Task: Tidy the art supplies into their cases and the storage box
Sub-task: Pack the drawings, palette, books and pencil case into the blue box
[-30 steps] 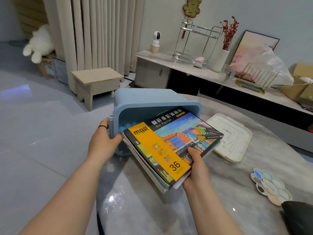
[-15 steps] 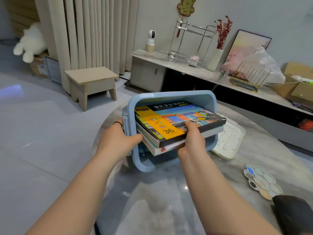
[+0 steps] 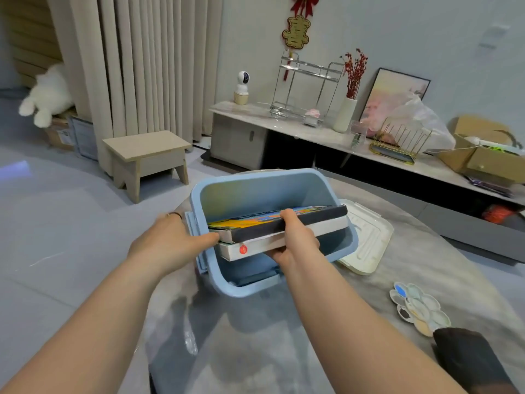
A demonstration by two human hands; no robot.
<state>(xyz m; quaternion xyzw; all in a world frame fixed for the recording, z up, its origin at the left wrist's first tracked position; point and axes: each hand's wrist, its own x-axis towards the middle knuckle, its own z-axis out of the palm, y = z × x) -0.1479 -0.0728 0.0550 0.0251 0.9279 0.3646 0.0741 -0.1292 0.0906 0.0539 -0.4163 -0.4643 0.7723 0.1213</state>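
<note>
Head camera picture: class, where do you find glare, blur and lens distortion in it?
Head view: bright glare streaks on the glossy tabletop, with a soft shadow under the storage box; head view: the left hand looks smeared at the knuckles, the stack of cases sharper; head view: wide-angle bending tilts the curtains.

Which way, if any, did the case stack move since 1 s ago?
Yes. Against the white lid beside it, the case stack slid farther away, into the blue storage box.
</note>
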